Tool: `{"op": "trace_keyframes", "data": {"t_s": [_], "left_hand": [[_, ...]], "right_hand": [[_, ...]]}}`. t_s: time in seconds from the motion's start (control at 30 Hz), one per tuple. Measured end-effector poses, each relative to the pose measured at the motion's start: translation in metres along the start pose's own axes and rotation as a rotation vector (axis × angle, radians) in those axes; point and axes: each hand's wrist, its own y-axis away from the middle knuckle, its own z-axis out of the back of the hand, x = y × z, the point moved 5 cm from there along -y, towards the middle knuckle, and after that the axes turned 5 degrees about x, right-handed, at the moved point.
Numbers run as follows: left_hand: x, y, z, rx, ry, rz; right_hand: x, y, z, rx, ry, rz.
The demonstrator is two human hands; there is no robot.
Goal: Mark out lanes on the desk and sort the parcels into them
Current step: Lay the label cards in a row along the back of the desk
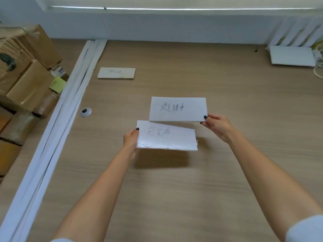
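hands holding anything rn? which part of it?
Yes, one white label card each. Left hand grips the left edge of the nearer card; right hand pinches the lower right corner of the farther card.

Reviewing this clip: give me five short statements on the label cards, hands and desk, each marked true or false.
1. Each hand holds one white card. True: left hand grips the nearer card, right hand the farther card.
2. A third card lies on the desk. True.
3. The white strips are spread out as lanes. False: they lie bundled at the left.
4. The cardboard parcels sit mid-desk. False: stacked at the left.
5. Both held cards are blank. False: both bear handwriting.
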Motion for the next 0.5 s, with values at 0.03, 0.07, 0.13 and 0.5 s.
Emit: {"op": "trace_keyframes", "data": {"t_s": [0.03, 0.07, 0.13, 0.5], "left_hand": [[0.000, -0.004, 0.000, -0.007, 0.003, 0.002], [-0.001, -0.009, 0.000, -0.010, 0.005, 0.004], [-0.003, -0.020, -0.002, -0.017, -0.001, 0.006], [-0.027, -0.109, -0.013, -0.052, -0.037, -0.033]], "right_hand": [[0.003, -0.009, -0.003, -0.007, -0.014, -0.005], [0.007, -0.019, -0.006, -0.017, -0.030, -0.016], [0.012, -0.041, -0.012, -0.025, -0.052, -0.038], [0.043, -0.189, -0.020, -0.196, -0.074, 0.000]]}}
